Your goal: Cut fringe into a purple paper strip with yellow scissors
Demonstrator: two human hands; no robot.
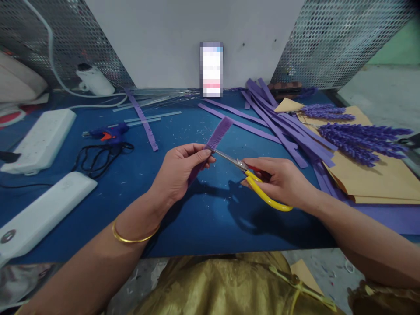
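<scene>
My left hand [183,168] pinches a purple paper strip [220,132] between thumb and fingers. The strip's upper end sticks up past my thumb, with fine cuts along one edge; its lower end hangs behind the hand. In my right hand [282,177] is a pair of scissors [267,194] with yellow handles, a bit of red showing near the fingers. The blades point left and their tips meet the strip beside my left thumb. Whether the blades are fully closed is hard to see.
A fringed purple strip [144,124] and a blue glue gun [110,133] lie left, near white power strips [42,138]. Purple strips [278,118] pile up at right beside purple flower stems [354,135] on brown paper [377,188]. A phone [211,70] stands against the back panel.
</scene>
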